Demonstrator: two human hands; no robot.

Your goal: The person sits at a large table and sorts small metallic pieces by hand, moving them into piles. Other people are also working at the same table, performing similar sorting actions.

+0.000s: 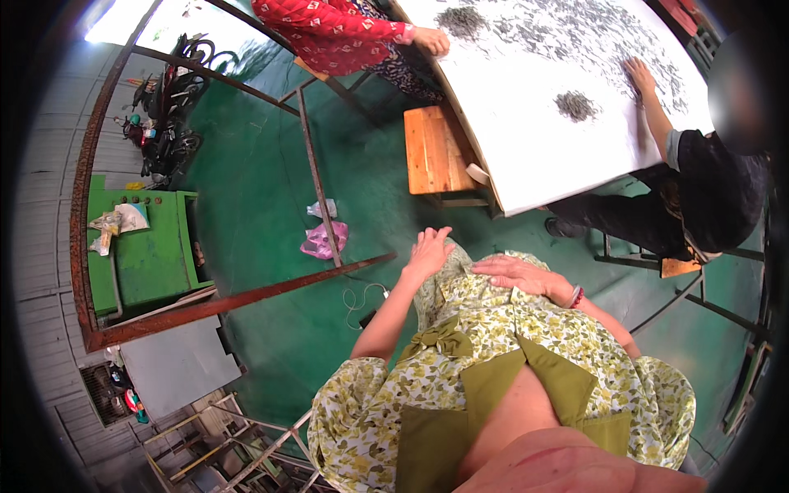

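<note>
My left hand (428, 253) rests on my thigh near the knee, over the yellow-green floral fabric (477, 294). Its fingers stretch forward and nothing is in them. Flat across my other thigh lies my right hand (519, 274), fingers extended, also holding nothing. A red bracelet and a pale bangle circle the right wrist. Beyond my knees is a large white table (522, 160), apart from both hands. Small dark strip-like pieces (575, 37) are spread over its far part, with a dark pile (576, 106) nearer its middle and another (460, 22) near its left edge.
A wooden stool (436, 149) stands beside the table. A person in red (329, 33) sits at its left; another in dark clothes (715, 197) reaches over it from the right. A rusty metal frame (238, 300), pink bag (325, 239) and green cabinet (152, 255) are leftward.
</note>
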